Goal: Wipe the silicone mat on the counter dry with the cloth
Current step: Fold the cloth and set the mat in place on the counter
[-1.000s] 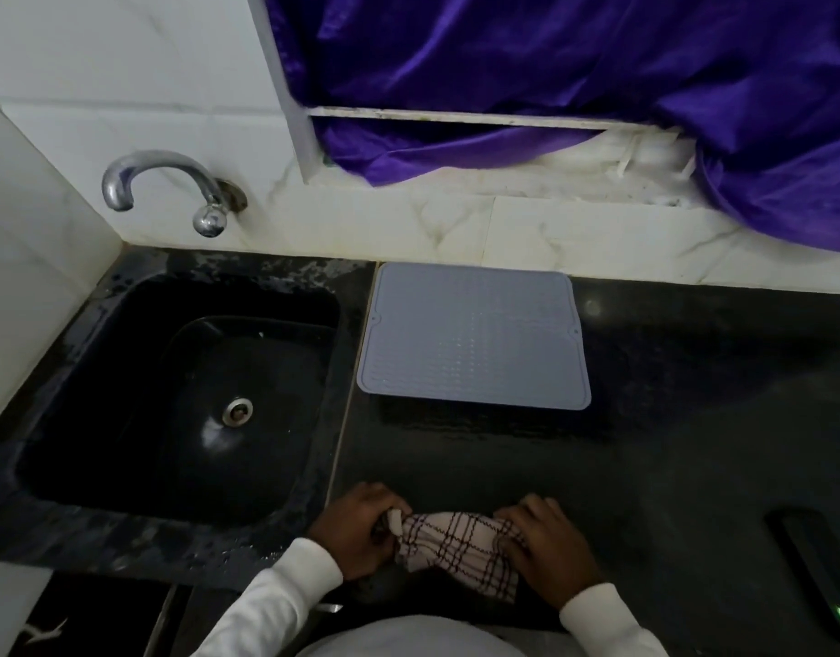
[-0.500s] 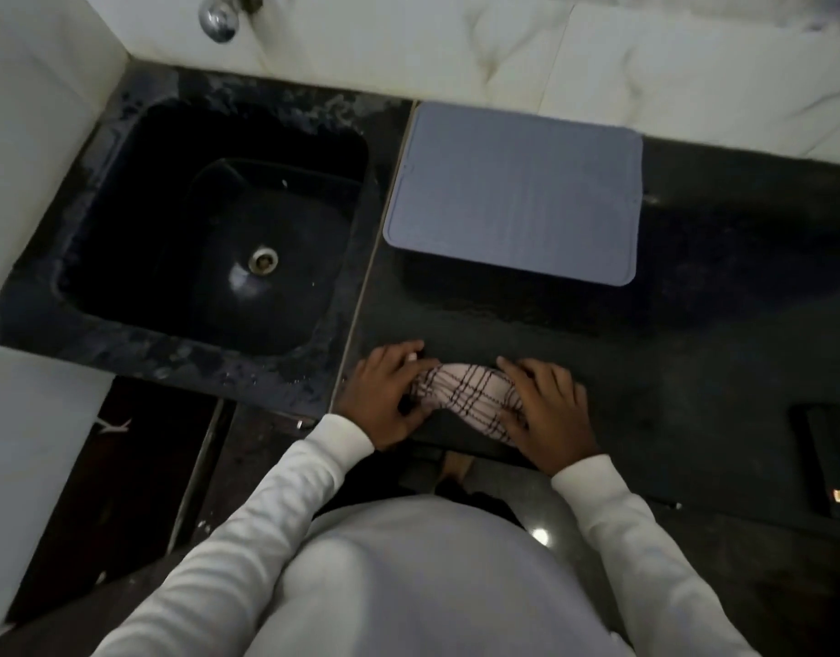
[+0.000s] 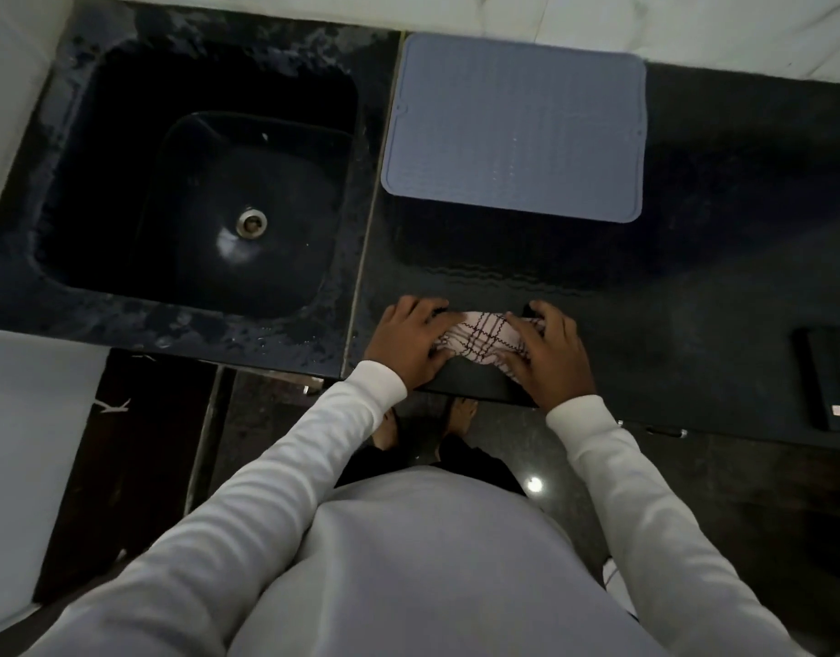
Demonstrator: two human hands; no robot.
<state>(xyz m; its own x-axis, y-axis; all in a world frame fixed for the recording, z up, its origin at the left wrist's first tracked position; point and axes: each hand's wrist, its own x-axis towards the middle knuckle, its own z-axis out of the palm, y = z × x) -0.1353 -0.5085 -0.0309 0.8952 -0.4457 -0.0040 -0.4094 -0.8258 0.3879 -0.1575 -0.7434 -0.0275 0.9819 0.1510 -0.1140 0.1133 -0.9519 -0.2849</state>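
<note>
Both hands grasp bunched cloth (image 3: 479,341) at near counter (image 3: 693,301) edge: left hand (image 3: 411,343) on left end, right hand (image 3: 553,355) on right. Silicone mat (image 3: 513,128) lies far, apart, beside sink (image 3: 195,182). Risk: cloth kept wadded smears water; loose mat may slide under push.

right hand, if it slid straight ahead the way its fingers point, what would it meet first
The right hand grips the cloth near the counter's front edge, fingers aimed toward the wall. Straight ahead lies bare dark counter, then probably the near edge of the mat; the exact line is uncertain.
</note>
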